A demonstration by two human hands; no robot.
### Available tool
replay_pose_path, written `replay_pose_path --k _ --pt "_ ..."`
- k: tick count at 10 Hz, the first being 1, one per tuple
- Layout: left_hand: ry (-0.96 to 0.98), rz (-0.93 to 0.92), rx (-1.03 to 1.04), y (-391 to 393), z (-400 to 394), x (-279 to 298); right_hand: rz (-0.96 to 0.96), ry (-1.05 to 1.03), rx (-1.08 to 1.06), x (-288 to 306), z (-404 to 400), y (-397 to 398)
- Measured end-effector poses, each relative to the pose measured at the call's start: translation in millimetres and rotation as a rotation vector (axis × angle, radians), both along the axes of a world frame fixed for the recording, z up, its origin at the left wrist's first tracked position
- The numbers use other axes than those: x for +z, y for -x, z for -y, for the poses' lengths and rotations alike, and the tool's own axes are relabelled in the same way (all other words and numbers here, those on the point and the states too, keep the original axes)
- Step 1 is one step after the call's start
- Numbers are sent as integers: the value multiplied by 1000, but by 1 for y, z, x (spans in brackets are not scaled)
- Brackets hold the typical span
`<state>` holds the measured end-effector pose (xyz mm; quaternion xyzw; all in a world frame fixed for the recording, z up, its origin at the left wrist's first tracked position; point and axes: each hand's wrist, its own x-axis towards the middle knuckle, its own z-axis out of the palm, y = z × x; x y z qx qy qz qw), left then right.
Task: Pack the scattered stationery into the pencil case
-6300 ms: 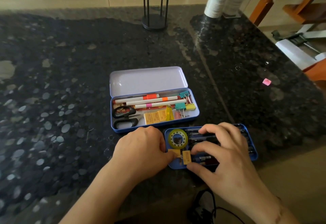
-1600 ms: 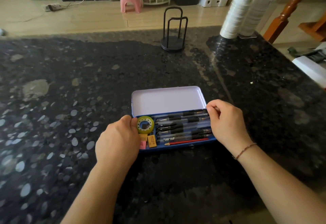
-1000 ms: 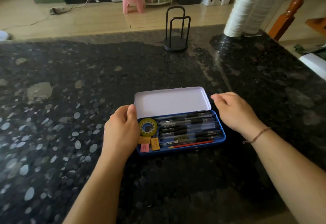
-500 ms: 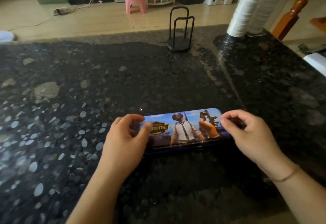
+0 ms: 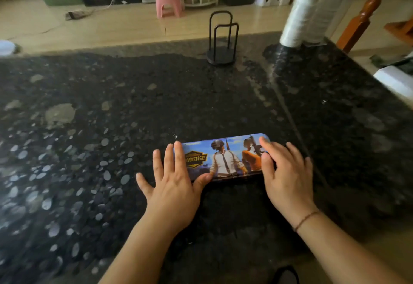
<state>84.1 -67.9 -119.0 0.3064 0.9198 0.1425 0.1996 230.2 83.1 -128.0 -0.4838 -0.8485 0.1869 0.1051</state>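
The tin pencil case [image 5: 225, 157] lies closed on the dark granite counter [image 5: 156, 109], its printed lid showing two game figures and a gold badge. My left hand [image 5: 172, 181] rests at the case's left end with fingers spread straight, the thumb against the front edge and the index finger on the lid. My right hand [image 5: 283, 172] lies flat over the right end, fingers straight on the lid. The stationery is hidden inside.
A black wire stand [image 5: 221, 42] sits at the counter's far edge. Stacked white paper cups [image 5: 306, 11] lean at the far right. A white object [image 5: 395, 82] lies beyond the counter's right edge. A pink stool [image 5: 168, 2] stands on the floor behind.
The lid of the open case was swung down and closed. Both hands, curled at the ends half a second ago, now lie flat with straight fingers on the closed lid.
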Motion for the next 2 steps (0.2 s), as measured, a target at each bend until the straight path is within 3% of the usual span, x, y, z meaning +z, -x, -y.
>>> replay_pose_path --k 2 --pt "-235 104 130 -6 4 2 -40 93 72 16 -5 -11"
